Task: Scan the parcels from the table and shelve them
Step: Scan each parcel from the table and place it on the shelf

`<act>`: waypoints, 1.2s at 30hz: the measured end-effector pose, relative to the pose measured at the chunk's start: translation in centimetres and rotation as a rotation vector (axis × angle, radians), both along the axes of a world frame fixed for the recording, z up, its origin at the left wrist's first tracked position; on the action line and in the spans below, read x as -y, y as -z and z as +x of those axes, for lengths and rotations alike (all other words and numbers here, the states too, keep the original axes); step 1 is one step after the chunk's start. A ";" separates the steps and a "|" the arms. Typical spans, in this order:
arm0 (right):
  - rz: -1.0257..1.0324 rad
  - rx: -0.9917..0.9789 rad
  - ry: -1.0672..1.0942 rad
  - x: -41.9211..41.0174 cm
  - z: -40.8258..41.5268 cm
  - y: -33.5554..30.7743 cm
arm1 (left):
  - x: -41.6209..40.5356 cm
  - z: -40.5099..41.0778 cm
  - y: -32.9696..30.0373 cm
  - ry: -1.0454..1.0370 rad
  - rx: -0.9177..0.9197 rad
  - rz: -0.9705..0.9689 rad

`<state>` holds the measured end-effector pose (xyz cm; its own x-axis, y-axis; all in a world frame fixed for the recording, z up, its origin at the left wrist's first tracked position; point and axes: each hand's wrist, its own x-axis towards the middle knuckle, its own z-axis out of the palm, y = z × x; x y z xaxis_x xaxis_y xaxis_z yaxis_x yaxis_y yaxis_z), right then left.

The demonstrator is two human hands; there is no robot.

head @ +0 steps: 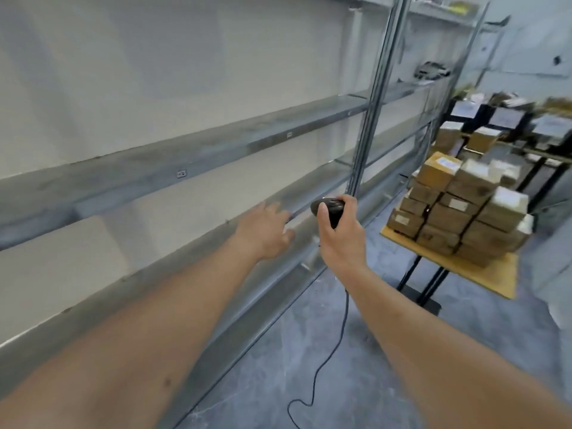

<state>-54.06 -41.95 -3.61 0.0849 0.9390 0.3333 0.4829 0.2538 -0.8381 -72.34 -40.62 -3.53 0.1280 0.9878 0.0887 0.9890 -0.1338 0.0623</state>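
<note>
Head view: right hand (pixel 340 239) grips the black scanner (pixel 328 209), arm stretched out. Left hand (pixel 266 229) reaches toward the metal shelf (pixel 173 156), fingers blurry, probably loose and holding nothing.

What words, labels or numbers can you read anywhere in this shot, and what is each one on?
No text here can be read.
Small tags on the front edge of the metal shelf: too small and blurred.
White labels on the stacked cardboard parcels on the table: blurred.
White labels on the dark parcels further back: blurred.
Barcode scanner in the right hand: no marking visible.
</note>
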 end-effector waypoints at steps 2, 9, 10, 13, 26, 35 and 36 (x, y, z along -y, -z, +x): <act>0.003 0.001 0.063 -2.2 2.9 0.0 | -3.2 3.1 0.0 0.075 -0.005 0.002; -0.010 0.003 0.313 -10.6 13.0 0.6 | -15.3 14.8 -0.1 0.336 -0.017 0.036; -0.023 0.003 0.353 -11.6 14.4 0.7 | -16.8 16.5 -0.1 0.374 -0.024 0.032; -0.025 -0.002 0.476 -14.3 18.8 1.0 | -20.5 21.8 -0.2 0.480 -0.023 0.021; -0.088 0.014 0.837 -20.6 39.1 2.9 | -30.4 44.8 1.7 0.767 0.005 -0.062; -0.153 -0.003 0.782 -25.1 53.4 5.0 | -34.1 58.9 3.7 0.670 0.032 -0.137; -0.163 -0.002 0.772 -25.6 54.7 5.2 | -34.6 60.1 3.9 0.658 0.038 -0.148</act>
<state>0.62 -16.30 -8.79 0.7332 0.6512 0.1958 0.4713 -0.2790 -0.8367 -12.25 -6.04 -7.48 0.7067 0.7071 -0.0251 0.7011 -0.6951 0.1594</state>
